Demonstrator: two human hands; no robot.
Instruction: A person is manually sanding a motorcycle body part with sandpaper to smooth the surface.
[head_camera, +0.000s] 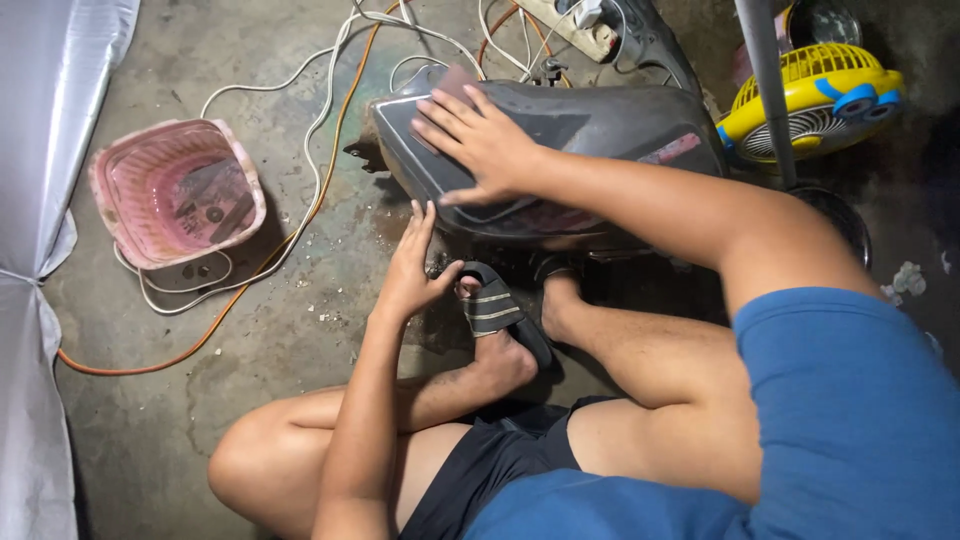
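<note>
sitting low on a concrete floor (290, 330), knees spread, facing a dark motorcycle body panel (590, 130) lying in the upper middle of the frame. pressing the right hand (480, 140) flat on the panel's upper left end, fingers spread fairly wide over a small brownish sanding sheet (458, 82), only its far corner peeking out past the fingertips. bracing the left hand (412, 268) just below the panel's near edge, fingers straight and loosely together, thumb resting by the striped sandal (495, 310), gripping nothing visible.

judging progress from the surface: looking dull and scuffed under and right of the right hand, a faint reddish patch showing toward the panel's right end, glossy strips remaining along the lower left rim. seeming partway through the rubbing, with the rim and the right end apparently left; not possible to tell about the far side, hidden from this view.

lying around: a pink plastic basket (178, 190) at upper left with small parts inside, an orange cable (250, 270) and white cords (330, 60) looping past it, a power strip (575, 25) at top centre, a yellow fan (815, 95) at upper right.
</note>
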